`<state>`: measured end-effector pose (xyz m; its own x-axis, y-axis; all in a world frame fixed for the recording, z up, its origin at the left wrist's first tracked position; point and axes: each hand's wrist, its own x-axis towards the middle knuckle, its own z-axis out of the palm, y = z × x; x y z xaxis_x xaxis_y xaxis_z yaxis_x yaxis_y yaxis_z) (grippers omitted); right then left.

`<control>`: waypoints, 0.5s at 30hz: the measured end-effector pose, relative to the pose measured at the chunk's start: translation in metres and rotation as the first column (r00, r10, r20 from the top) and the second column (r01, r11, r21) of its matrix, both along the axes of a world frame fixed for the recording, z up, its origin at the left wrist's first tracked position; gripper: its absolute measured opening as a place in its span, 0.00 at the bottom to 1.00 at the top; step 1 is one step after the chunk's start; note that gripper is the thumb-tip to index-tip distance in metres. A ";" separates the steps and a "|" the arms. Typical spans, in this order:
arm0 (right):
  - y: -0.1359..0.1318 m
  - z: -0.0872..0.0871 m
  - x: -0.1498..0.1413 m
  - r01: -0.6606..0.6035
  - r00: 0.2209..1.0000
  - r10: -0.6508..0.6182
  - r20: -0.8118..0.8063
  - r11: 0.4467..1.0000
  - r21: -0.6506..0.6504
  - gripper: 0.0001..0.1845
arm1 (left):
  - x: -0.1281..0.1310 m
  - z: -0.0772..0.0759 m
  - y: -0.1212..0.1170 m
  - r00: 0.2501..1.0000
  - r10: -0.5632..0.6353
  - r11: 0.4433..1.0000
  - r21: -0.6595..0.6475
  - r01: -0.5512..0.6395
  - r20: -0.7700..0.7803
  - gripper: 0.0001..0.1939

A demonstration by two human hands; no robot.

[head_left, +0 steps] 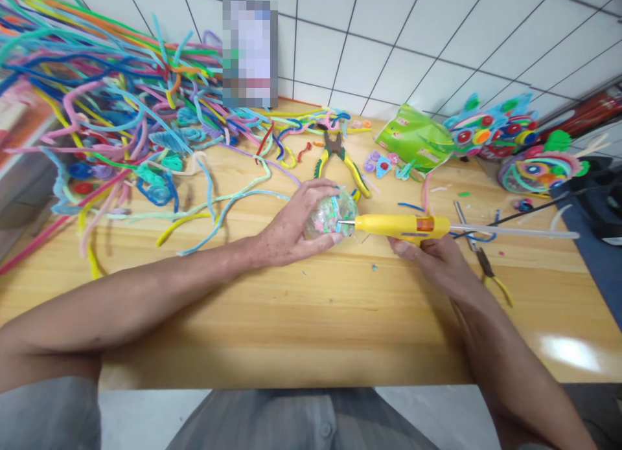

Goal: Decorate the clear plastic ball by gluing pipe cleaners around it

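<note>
So the wooden table (272, 327) takes up most of the view, with a big tangle of pipe cleaners (160, 113) sprawled over its far left. The left forearm (160, 288) slants in low from the left, wrist pretty straight; the right forearm (505, 333) angles up from the lower right. A yellow glue gun (398, 226) lies sideways, glue stick out the back, in the right hand (437, 259): thumb below the body, other fingers mostly hidden but gripping the handle. The left hand (291, 226) is back-up, fingers over the far side and thumb along the near side, clamped on a clear ball (321, 225) just left of the gun. Nozzle's right at the ball, can't tell if it's touching.
</note>
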<state>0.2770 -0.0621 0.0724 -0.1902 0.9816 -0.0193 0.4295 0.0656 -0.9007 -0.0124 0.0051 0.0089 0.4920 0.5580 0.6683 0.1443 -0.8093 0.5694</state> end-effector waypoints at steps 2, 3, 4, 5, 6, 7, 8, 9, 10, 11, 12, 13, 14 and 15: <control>0.000 -0.002 0.001 0.008 1.000 -0.008 -0.006 1.000 0.006 0.25 | 0.000 0.000 0.000 1.000 -0.002 1.000 -0.002 0.002 0.000 0.34; 0.000 -0.003 0.002 0.011 1.000 -0.011 -0.009 1.000 0.005 0.25 | 0.000 0.000 0.000 1.000 -0.002 1.000 -0.005 0.002 -0.002 0.34; -0.001 -0.003 0.002 0.012 1.000 -0.012 -0.011 1.000 0.001 0.26 | 0.000 0.000 0.000 1.000 -0.002 1.000 -0.008 0.002 -0.005 0.34; -0.001 -0.004 0.002 0.011 1.000 -0.012 -0.010 1.000 -0.006 0.26 | -0.001 0.000 0.000 1.000 -0.001 1.000 -0.011 0.001 -0.008 0.35; -0.001 -0.004 0.003 0.008 1.000 -0.009 -0.008 1.000 -0.015 0.26 | -0.001 0.000 0.000 1.000 -0.001 1.000 -0.014 0.001 -0.010 0.35; -0.002 -0.004 0.003 0.003 1.000 -0.003 -0.004 1.000 -0.024 0.27 | -0.001 0.000 0.000 1.000 -0.001 1.000 -0.018 0.001 -0.012 0.35; -0.002 -0.003 0.003 -0.004 1.000 0.004 0.004 0.999 -0.032 0.27 | -0.001 0.000 0.000 1.000 0.000 1.000 -0.019 0.000 -0.012 0.36; -0.002 -0.003 0.003 -0.010 1.000 0.010 0.012 0.999 -0.037 0.27 | -0.001 0.000 0.000 1.000 0.000 1.000 -0.019 -0.001 -0.011 0.35; -0.002 -0.002 0.003 -0.015 1.000 0.016 0.018 0.999 -0.039 0.27 | -0.001 0.000 0.000 1.000 0.001 1.000 -0.018 -0.001 -0.009 0.35; -0.002 -0.002 0.003 -0.018 1.000 0.018 0.019 0.999 -0.036 0.27 | -0.001 0.000 0.000 1.000 0.001 1.000 -0.014 -0.001 -0.007 0.35; -0.002 -0.001 0.002 -0.017 1.000 0.018 0.017 0.999 -0.029 0.26 | -0.001 0.000 0.000 1.000 0.002 1.000 -0.009 -0.002 -0.005 0.35; -0.002 0.000 0.002 -0.013 1.000 0.013 0.013 1.000 -0.018 0.26 | -0.001 0.000 0.000 1.000 0.002 1.000 -0.005 -0.002 -0.003 0.34; -0.002 0.000 0.001 -0.003 1.000 0.003 0.006 1.000 -0.006 0.26 | -0.001 0.000 0.000 1.000 0.003 1.000 -0.003 -0.003 -0.002 0.34; -0.001 0.001 0.001 0.009 1.000 -0.009 0.002 1.000 0.006 0.26 | 0.000 0.001 0.000 1.000 0.003 1.000 -0.002 -0.003 -0.002 0.34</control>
<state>0.2778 -0.0635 0.0733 -0.1813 0.9833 -0.0138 0.4317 0.0670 -0.8995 -0.0128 0.0054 0.0095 0.4915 0.5612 0.6660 0.1483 -0.8075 0.5710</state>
